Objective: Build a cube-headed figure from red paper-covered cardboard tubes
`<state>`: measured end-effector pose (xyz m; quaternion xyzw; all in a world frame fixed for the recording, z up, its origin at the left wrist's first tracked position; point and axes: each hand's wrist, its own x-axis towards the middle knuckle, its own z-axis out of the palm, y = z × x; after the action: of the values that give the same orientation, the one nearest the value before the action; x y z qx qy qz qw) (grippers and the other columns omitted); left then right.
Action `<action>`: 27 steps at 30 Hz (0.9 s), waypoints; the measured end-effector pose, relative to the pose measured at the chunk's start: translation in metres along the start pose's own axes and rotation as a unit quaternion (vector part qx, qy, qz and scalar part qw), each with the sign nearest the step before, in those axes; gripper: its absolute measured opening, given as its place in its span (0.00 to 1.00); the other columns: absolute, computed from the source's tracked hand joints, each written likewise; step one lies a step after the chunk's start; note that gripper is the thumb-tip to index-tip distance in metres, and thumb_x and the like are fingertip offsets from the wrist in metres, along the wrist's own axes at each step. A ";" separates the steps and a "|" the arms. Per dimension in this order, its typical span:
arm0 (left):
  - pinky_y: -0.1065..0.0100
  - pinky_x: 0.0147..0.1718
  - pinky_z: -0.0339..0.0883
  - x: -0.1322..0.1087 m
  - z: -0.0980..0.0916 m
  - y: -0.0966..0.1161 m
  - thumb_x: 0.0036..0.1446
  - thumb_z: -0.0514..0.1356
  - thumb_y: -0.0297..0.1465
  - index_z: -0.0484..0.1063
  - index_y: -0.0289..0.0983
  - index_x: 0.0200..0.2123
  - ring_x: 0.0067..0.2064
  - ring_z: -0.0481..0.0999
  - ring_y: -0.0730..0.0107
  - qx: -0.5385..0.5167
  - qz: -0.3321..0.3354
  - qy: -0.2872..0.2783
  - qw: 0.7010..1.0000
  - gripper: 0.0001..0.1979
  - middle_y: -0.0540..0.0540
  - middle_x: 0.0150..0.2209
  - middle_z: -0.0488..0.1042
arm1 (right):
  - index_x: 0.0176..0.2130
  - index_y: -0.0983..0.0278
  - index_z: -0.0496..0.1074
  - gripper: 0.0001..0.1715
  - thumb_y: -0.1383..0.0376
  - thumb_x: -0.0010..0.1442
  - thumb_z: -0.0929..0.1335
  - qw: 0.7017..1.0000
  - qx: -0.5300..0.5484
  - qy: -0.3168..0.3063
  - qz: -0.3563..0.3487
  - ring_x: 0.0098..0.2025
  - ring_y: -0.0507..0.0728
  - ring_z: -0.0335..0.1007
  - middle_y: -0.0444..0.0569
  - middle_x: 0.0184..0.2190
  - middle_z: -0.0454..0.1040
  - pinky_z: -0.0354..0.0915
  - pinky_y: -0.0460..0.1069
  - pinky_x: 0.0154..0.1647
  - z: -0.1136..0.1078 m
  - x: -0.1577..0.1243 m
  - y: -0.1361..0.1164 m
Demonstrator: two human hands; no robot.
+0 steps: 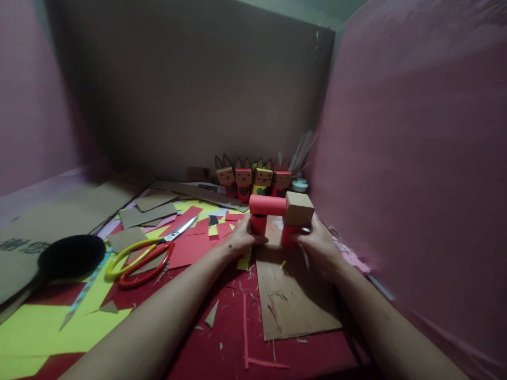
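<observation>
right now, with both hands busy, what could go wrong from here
The lying red tube could roll or slip if the grip of the left hand or right hand shifts unevenly: it seems to lie over the upright red tube, its end near the cardboard cube.

A forward push might topple the small figures lined up just beyond the hands.

A sideways sweep of the left hand might catch the scissors, which lie loose on the coloured paper.
</observation>
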<state>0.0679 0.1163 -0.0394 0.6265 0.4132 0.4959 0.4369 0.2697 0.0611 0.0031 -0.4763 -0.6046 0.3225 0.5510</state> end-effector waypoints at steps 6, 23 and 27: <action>0.61 0.37 0.71 0.000 -0.002 -0.003 0.33 0.72 0.22 0.69 0.39 0.40 0.44 0.72 0.54 0.014 -0.007 -0.005 1.000 0.27 0.48 0.36 0.72 | 0.65 0.60 0.53 0.49 0.69 0.45 0.69 0.997 0.007 0.044 -0.067 0.61 0.68 0.62 0.59 0.62 0.62 0.59 0.64 0.62 -0.004 -0.002 0.011; 0.66 0.33 0.69 -0.007 -0.008 0.007 0.35 0.69 0.25 0.64 0.38 0.49 0.36 0.73 0.64 0.014 -0.008 -0.036 0.999 0.35 0.51 0.35 0.70 | 0.70 0.55 0.46 0.41 0.58 0.64 0.65 0.942 -0.061 0.143 -0.299 0.67 0.70 0.55 0.56 0.66 0.56 0.54 0.72 0.65 -0.006 -0.016 0.014; 0.64 0.37 0.72 -0.010 -0.017 0.012 0.37 0.68 0.27 0.64 0.39 0.51 0.40 0.76 0.63 0.037 -0.019 -0.057 0.998 0.34 0.46 0.42 0.72 | 0.70 0.57 0.46 0.40 0.57 0.65 0.64 0.923 -0.117 0.163 -0.329 0.66 0.69 0.55 0.58 0.64 0.56 0.55 0.70 0.66 -0.007 -0.014 0.012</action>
<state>0.0501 0.1057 -0.0285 0.6616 0.4170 0.4355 0.4458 0.2784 0.0514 -0.0119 -0.3573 -0.6624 -0.0326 0.6577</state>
